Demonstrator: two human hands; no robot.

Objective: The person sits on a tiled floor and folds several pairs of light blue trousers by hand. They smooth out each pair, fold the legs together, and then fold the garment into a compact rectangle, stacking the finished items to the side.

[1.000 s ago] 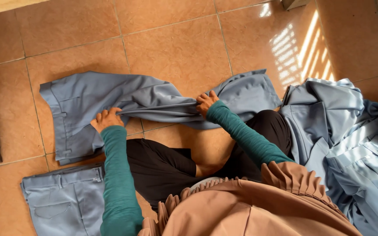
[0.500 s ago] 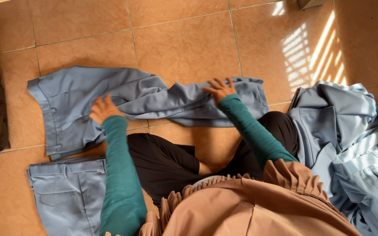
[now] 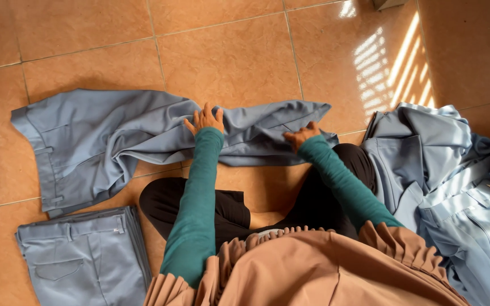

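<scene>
A person sits cross-legged on the tiled floor (image 3: 228, 62), both arms in teal sleeves stretched out over a pair of grey-blue trousers (image 3: 114, 136) spread crosswise in front of the knees. The left hand (image 3: 204, 120) lies flat on the middle of the cloth, fingers spread and pressing down, nothing gripped. The right hand (image 3: 300, 136) rests on the trouser legs nearer their rumpled end, fingers bent against the fabric (whether it pinches a fold or only pushes, I cannot tell). The two hands are apart, with creased cloth between them. The waistband end of the trousers lies toward the left edge of the floor in view. Just below it, beside the person's left knee, sits a folded stack of trousers (image 3: 80, 255) in the same colour. On the right side, a loose heap of pale blue garments (image 3: 443, 170) lies partly in sunlight.
</scene>
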